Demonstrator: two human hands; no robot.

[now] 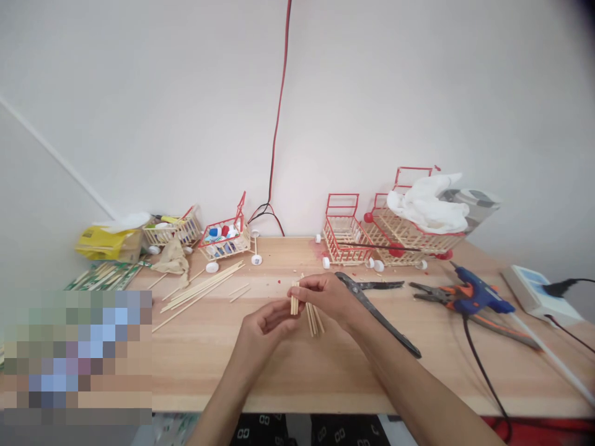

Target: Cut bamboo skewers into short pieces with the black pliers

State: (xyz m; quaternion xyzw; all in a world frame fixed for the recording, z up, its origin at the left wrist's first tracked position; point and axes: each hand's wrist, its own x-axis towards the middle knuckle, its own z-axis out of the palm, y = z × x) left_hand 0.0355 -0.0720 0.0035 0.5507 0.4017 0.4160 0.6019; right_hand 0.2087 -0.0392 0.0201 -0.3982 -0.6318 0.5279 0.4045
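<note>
A small bundle of short wooden sticks (294, 305) stands upright between my two hands above the table. My right hand (329, 298) pinches its upper part with thumb and fingers. Around its lower part, my left hand (268, 321) has its fingers curled, with the fingertips against the sticks. Several longer wooden sticks (314, 321) lie on the table just beneath my right hand, partly hidden by it. Long black-handled pliers or cutters (379, 313) rest to the right, partly behind my right forearm.
Stick-built carts with red trim (225, 238) (346, 238) line the wall. Loose long skewers (204, 288) lie left. At right are a blue glue gun (481, 291), orange-handled pliers (439, 294) and a white power box (539, 294) with cords. A blurred patch covers the lower left.
</note>
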